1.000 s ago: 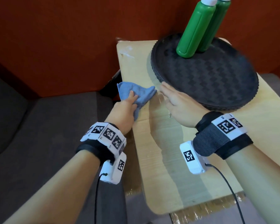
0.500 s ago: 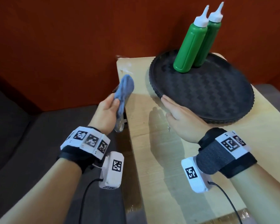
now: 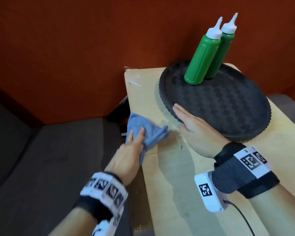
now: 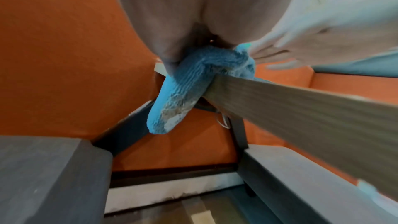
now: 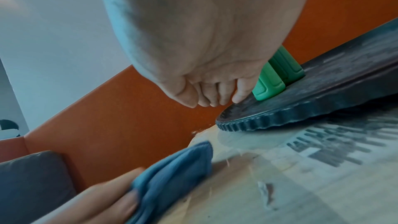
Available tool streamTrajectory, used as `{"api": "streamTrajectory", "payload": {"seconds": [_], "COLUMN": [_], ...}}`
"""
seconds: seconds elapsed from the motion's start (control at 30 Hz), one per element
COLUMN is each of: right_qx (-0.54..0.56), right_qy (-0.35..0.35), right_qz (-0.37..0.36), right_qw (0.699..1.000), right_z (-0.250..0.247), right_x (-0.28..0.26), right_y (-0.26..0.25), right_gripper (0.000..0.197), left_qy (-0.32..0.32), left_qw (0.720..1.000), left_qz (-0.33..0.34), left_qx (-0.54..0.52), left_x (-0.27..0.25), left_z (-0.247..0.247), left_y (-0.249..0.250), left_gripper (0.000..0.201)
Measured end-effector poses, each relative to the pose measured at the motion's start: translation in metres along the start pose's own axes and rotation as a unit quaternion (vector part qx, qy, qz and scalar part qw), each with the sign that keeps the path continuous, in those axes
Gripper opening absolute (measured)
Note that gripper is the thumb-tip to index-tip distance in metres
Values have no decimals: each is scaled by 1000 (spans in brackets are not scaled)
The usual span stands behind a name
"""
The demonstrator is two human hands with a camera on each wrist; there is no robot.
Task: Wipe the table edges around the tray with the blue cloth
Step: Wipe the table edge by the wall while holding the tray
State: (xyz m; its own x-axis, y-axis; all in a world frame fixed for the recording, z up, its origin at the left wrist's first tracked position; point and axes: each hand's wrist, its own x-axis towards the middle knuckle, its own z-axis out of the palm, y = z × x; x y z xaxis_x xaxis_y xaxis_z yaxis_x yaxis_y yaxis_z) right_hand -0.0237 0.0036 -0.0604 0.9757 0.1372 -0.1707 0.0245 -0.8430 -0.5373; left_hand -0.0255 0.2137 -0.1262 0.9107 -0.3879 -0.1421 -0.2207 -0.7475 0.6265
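The blue cloth [image 3: 150,132] lies bunched on the left edge of the light wood table [image 3: 169,176], one end hanging over the side [image 4: 172,101]. My left hand [image 3: 133,147] holds it, fingers [image 3: 137,136] laid straight on top, thumb [image 4: 170,57] pinching the hanging part. The black round tray [image 3: 228,108] sits on the far half of the table. Flat on its near-left rim rests my right hand [image 3: 191,121], its fingertips [image 5: 238,98] touching the tray floor [image 5: 323,94]. In the right wrist view the cloth [image 5: 178,168] is near the tray rim [image 5: 269,122].
Two green squeeze bottles [image 3: 203,55] with white nozzles stand at the back of the tray. An orange wall [image 3: 75,57] backs the table. Grey seat cushions [image 3: 49,159] lie left of it and below. A white smear [image 3: 133,80] marks the table's far left corner.
Half a second ago my left hand held the cloth lifted beside the table's left edge; now it is back down on the tabletop. My right hand stays on the tray rim.
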Motion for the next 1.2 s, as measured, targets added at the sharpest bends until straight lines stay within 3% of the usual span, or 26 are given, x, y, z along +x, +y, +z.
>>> {"api": "streamTrajectory", "payload": {"seconds": [0.13,0.3,0.4,0.53,0.7,0.87,1.0,1.13,1.2], "right_qx": [-2,-27,-26,-37,-43,-48,-50,-38,-35], "right_qy": [-8,-16,-18,-19,-22,-17,-18,-9,-4], "right_qz": [0,-26,-18,-1,6,11,14,30,33], "right_qw": [1000,999,999,999,999,999,999,999,999], "right_z": [3,9,14,24,32,27,17,6,3], "right_x": [2,7,14,32,53,70,80,93,99], "right_y": [-3,-11,-13,-14,-21,-28,-28,-29,-29], "right_gripper": [55,46,42,53,55,54,55,56,56], "left_qy": [27,4,6,26,17,25,24,10,-5], "left_qw": [999,999,999,999,998,999,1000,994,993], "left_qz": [-28,18,13,-4,34,15,4,85,95], "left_qx": [-6,-47,-33,-27,-47,19,-5,-68,-68], "left_x": [51,5,25,61,51,114,144,111,122], "left_z": [-18,-9,-17,-24,-22,-42,-48,-47,-52], "left_y": [-6,2,-1,-12,-13,-28,-40,-42,-55], "left_gripper": [44,51,48,48,53,46,49,52,53]}}
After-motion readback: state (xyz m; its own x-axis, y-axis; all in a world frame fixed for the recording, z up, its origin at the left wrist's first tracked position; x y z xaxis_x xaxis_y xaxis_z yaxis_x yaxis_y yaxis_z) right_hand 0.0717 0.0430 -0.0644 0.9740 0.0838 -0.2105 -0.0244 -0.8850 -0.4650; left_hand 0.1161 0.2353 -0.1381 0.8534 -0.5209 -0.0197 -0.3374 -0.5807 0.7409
